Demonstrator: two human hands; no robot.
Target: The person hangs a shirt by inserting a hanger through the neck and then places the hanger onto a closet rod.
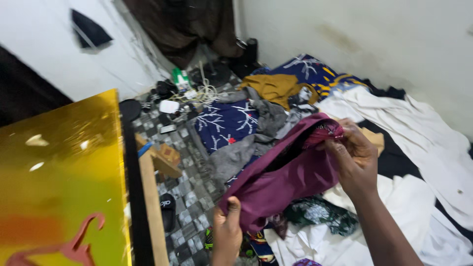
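A maroon garment (286, 180) is stretched between both my hands above a heap of clothes. My left hand (227, 231) pinches its lower end near the bottom of the view. My right hand (352, 157) grips its upper end, where a reddish patterned lining shows. Under the garment lie a green patterned cloth (318, 213), white sheets (419, 148), a grey garment (241, 152) and a navy cloth with white branch print (221, 120).
A shiny gold panel (59, 177) with a pink hanger (74, 246) on it fills the left. Beside it runs a wooden board (152, 207). Grey checkered floor (192, 189) holds a black sandal (167, 209), cables (202, 93) and small items. A mustard cloth (278, 87) lies by the white wall (384, 34).
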